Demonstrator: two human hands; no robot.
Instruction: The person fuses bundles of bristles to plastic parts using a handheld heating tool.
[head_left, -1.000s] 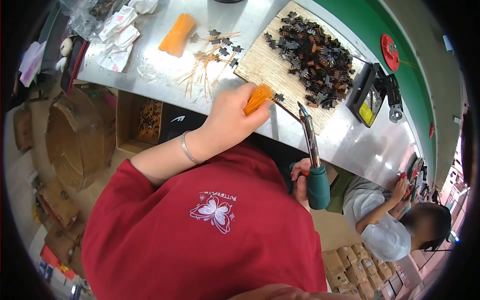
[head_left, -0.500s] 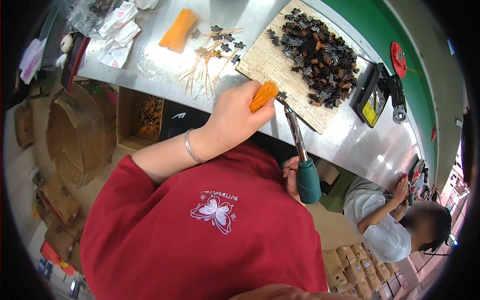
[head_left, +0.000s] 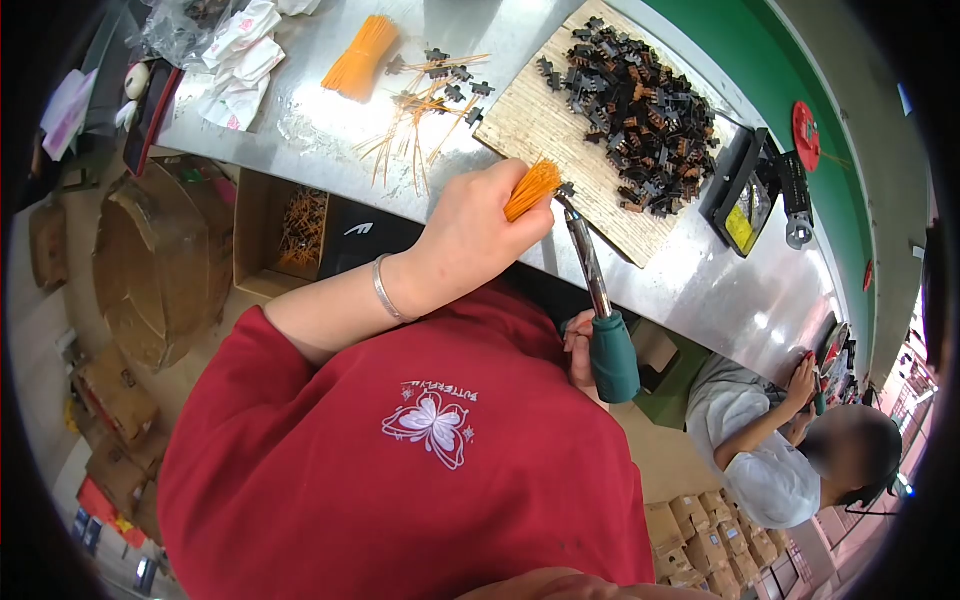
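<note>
A bundle of thin orange wires [head_left: 533, 190] is gripped in my left hand [head_left: 478, 222], at the front edge of a wooden board [head_left: 520, 110]. One small black part [head_left: 567, 188] sits at the fingertip side of this bundle. My right hand [head_left: 578, 345], partly hidden, is closed around a soldering iron [head_left: 588, 262] with a green handle. The iron's tip is at or very near the black part; whether they touch is hard to tell. Many black and brown parts [head_left: 640, 115] are heaped on the board.
Another orange bundle [head_left: 360, 58], loose wires [head_left: 412, 135] and crumpled tissues [head_left: 240, 65] lie on the metal table [head_left: 300, 125]. A black holder [head_left: 745, 195] stands right of the board. Below the table is a box of wires [head_left: 268, 270]. A person [head_left: 760, 450] works at the right.
The soldering iron has moved left and up, bringing its tip from over the board's edge to the black part. My left hand has shifted slightly right with the wires.
</note>
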